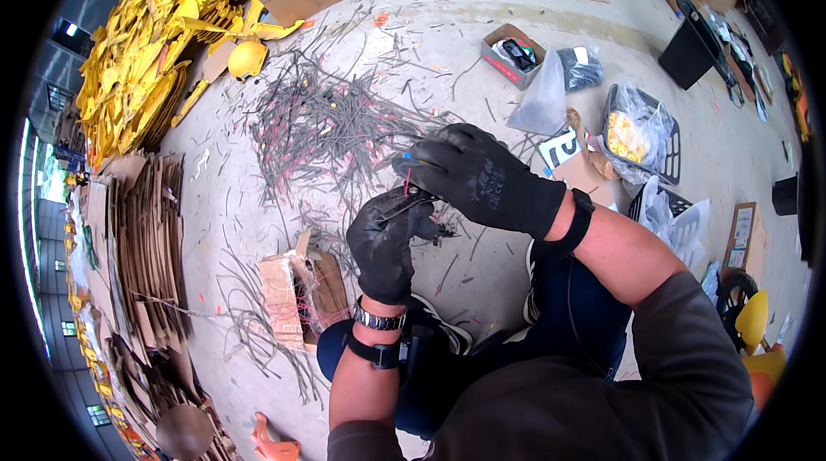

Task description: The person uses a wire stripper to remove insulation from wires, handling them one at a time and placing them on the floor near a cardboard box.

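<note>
Both of my hands wear black work gloves and meet above the concrete floor. My left hand [384, 238] is closed around a black hand tool [403, 203] with a round pivot, which looks like pliers. A thin red wire [407, 182] stands up beside the pivot. My right hand [487, 177] is curled over the tool's head, its fingers pinched on wire; a small blue piece [406, 155] shows at the fingertips. The tool's jaws are mostly hidden under that hand. Beyond the hands spreads a heap of cut grey and red wires [322, 119].
An open cardboard box with red wires [277, 306] stands left of my knees, with loose dark cables [255, 338] around it. Flattened cardboard [151, 235] and yellow plastic parts [142, 54] are piled leftward. Rightward are a black crate [673, 144] and a small box [510, 64].
</note>
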